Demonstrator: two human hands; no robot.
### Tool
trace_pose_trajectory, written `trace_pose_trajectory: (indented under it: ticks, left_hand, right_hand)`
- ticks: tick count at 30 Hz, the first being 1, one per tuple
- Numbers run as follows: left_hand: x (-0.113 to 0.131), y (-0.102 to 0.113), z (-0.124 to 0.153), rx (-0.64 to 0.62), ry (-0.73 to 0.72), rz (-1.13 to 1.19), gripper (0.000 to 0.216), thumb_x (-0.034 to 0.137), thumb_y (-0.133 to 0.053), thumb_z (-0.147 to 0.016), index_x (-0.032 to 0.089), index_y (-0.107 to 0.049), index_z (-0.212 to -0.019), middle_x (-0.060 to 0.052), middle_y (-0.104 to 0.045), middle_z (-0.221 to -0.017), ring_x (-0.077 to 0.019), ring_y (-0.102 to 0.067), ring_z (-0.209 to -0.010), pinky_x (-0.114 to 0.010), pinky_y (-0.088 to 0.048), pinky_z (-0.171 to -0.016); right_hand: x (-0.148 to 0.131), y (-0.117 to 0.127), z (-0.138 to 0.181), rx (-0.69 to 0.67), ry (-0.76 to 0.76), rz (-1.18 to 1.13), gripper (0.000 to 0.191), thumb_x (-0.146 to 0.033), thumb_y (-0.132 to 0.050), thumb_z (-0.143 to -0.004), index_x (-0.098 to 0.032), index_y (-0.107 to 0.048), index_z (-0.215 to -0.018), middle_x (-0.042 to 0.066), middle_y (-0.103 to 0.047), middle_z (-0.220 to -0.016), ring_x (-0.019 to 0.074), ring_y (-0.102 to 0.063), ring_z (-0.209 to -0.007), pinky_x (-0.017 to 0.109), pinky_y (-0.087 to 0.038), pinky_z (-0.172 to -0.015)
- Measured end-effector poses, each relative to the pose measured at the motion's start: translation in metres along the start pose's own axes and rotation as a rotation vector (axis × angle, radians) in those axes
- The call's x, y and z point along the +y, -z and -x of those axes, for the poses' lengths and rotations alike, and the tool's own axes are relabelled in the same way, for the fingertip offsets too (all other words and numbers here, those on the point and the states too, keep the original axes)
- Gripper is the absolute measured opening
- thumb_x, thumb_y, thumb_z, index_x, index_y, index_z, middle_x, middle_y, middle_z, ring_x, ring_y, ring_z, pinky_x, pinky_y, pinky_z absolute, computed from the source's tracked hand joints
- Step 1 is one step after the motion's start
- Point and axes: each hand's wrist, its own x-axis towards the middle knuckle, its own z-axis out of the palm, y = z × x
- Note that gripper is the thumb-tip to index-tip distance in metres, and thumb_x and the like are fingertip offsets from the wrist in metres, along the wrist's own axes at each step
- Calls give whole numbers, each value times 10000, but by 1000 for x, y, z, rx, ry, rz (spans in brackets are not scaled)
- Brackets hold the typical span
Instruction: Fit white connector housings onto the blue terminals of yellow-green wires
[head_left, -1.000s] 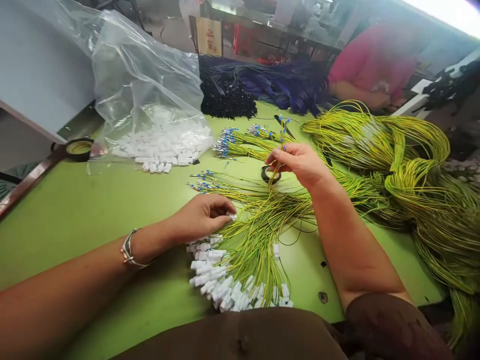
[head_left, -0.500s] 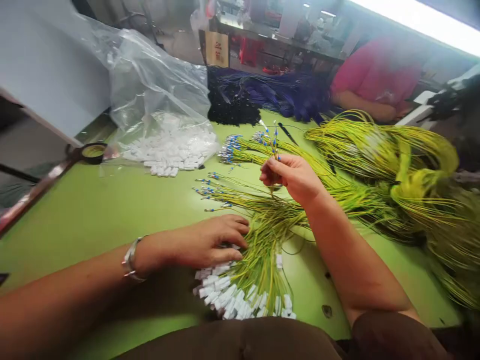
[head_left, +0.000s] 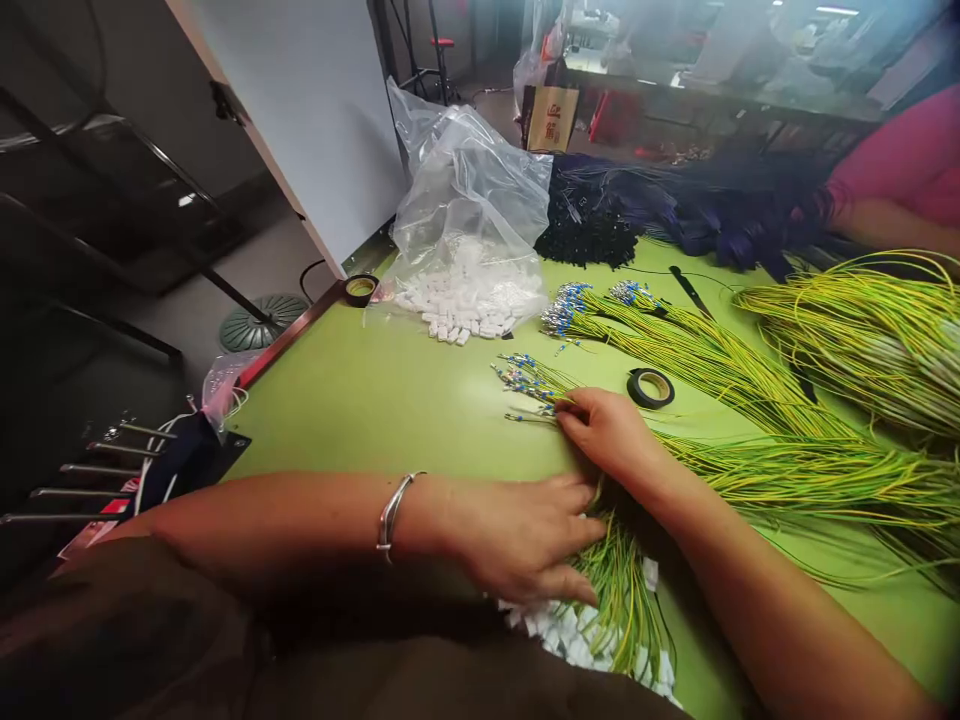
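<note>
My left hand (head_left: 525, 535), a bracelet on its wrist, lies flat with fingers stretched over a bundle of yellow-green wires (head_left: 622, 590) that end in white connectors (head_left: 592, 645) near the table's front edge. Just beyond it, my right hand (head_left: 611, 432) rests low on the green table (head_left: 390, 400), fingers curled around the blue-tipped ends of a wire bunch (head_left: 529, 385). What exactly the fingers pinch is partly hidden.
A clear plastic bag of white connectors (head_left: 469, 280) sits at the back left. A black tape roll (head_left: 649, 387) lies right of my right hand, another roll (head_left: 361, 289) at the table's left edge. More wire bundles (head_left: 847, 340) fill the right. A person's pink sleeve (head_left: 900, 180) is far right.
My right hand has dropped from holding wires upright to the table by the blue tips. My left hand has slid right and flattened on the bundle. The view has swung left.
</note>
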Motion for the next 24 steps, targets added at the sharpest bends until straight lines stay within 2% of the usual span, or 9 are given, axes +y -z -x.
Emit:
trace_pose_trajectory:
  ticks: [3, 6, 8, 10, 13, 17, 19, 22, 24]
  left_hand:
    - [11, -2, 3, -53, -39, -32, 473, 469, -489, -868, 100, -578, -1151, -194, -581, -1093, -300, -533, -1042, -395, -427, -901]
    - [10, 7, 4, -52, -24, -36, 411, 459, -463, -889, 137, -619, -1091, -156, -621, -1005, -249, -574, -930, -341, -453, -834]
    - [-1, 20, 4, -15, 114, -86, 341, 404, -431, -914, 160, -661, -976, -117, -645, -900, -211, -591, -830, -311, -459, -774]
    - [-20, 32, 4, 71, 365, -234, 297, 315, -431, -910, 147, -668, -848, -109, -643, -838, -205, -592, -782, -307, -454, -724]
    - [-53, 42, 5, 198, 575, -396, 171, 246, -521, -834, 129, -644, -852, -127, -631, -904, -230, -586, -815, -315, -444, -687]
    - [-75, 37, 4, 180, 501, -238, 113, 149, -523, -784, 148, -636, -777, -84, -643, -827, -195, -582, -767, -284, -437, -678]
    - [-77, 33, 1, 241, 497, -162, 110, 137, -529, -773, 152, -638, -765, -73, -651, -816, -183, -582, -761, -272, -436, -685]
    - [-76, 34, -2, 327, 490, -86, 101, 155, -550, -770, 151, -648, -793, -65, -661, -820, -175, -580, -752, -265, -430, -679]
    - [-77, 41, 0, 325, 463, -26, 93, 179, -576, -761, 151, -657, -799, -53, -664, -799, -162, -575, -717, -256, -420, -648]
  right_hand:
    - [3, -1, -4, 51, -6, 48, 162, -221, -526, -799, -175, -681, -814, 66, -698, -772, 174, -601, -703, 257, -401, -645]
    - [8, -3, -6, 108, 15, 90, 157, -237, -523, -805, -170, -663, -776, 75, -689, -768, 183, -591, -708, 266, -395, -650]
    - [12, -4, -5, 154, 28, 43, 189, -262, -501, -832, -172, -642, -745, 65, -670, -728, 175, -574, -677, 265, -390, -634]
    - [14, -3, -4, 184, 29, -96, 240, -295, -467, -868, -177, -625, -732, 41, -646, -672, 156, -550, -622, 256, -389, -606]
    - [11, 0, 0, 226, 48, -252, 247, -307, -461, -878, -176, -635, -762, 28, -641, -664, 149, -544, -606, 255, -405, -601]
    - [1, -2, 6, 268, 100, -276, 195, -287, -521, -835, -176, -678, -868, 56, -686, -763, 178, -589, -664, 285, -442, -633]
    - [-1, -6, 7, 220, 138, -241, 179, -276, -560, -798, -193, -688, -891, 63, -702, -811, 195, -611, -696, 301, -454, -655]
    - [-3, -12, 6, 129, 170, -197, 134, -276, -575, -777, -207, -690, -776, 46, -662, -693, 191, -582, -630, 304, -432, -597]
    - [-4, -13, 5, 152, 183, -249, 167, -296, -573, -782, -207, -678, -687, 32, -589, -597, 176, -533, -573, 298, -405, -551]
